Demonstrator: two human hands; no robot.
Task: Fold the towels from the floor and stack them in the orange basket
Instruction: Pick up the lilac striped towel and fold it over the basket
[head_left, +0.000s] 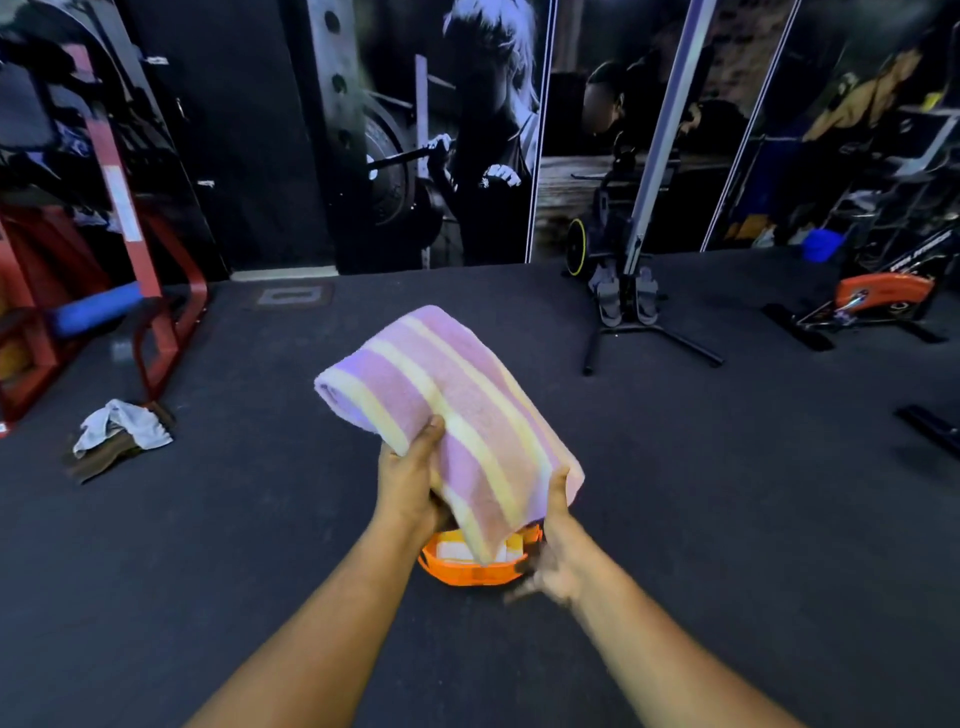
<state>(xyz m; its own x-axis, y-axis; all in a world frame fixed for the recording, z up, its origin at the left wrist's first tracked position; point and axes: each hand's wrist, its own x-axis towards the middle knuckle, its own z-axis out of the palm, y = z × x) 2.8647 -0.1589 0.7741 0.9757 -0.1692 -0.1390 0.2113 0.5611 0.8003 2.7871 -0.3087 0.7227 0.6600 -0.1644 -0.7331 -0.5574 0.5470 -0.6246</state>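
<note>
Two hands (410, 478) (556, 551), one folded striped towel (447, 410) above one orange basket (467, 571)

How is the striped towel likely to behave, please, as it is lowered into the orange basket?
The striped towel probably stays floppy: its free end droops beyond the left hand. It seems light, held up at one end. Its folds may slip open, as the right hand grips only one edge above the orange basket.

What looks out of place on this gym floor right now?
A crumpled white and brown cloth heap lies unfolded on the floor by the red rack, apart from the orange basket. Nothing looks spilled or damaged.
</note>
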